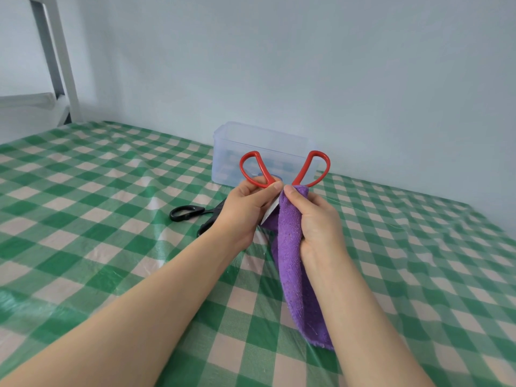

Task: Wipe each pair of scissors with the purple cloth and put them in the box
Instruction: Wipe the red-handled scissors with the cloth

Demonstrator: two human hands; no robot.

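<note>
Our left hand (pixel 248 208) pinches the red-handled steel scissors (pixel 303 171) by the shank of the left loop, thumb and fingers curled round it near the pivot. Our right hand (pixel 318 222) is clenched round the purple terry cloth (pixel 293 263), thumb pressing it against a blade. The scissors are splayed open in the air between both hands, loops toward twelve o'clock and blades toward six. Only a sliver of bare blade shows beside the cloth, whose tail hangs to six o'clock onto the green-and-cream checked tablecloth (pixel 111 191). At nine o'clock of the left hand, a black-handled pair of scissors (pixel 187 213) lies on the table, partly hidden behind the wrist. At twelve o'clock, just beyond the red loops, stands the clear plastic box (pixel 259 146), open-topped; something bluish shows through its wall, but we cannot tell what. We judge the wiping of the red pair to be under way. Next we would draw the cloth along the blades, close them, and carry them forward into the box, minding the edges.
</note>
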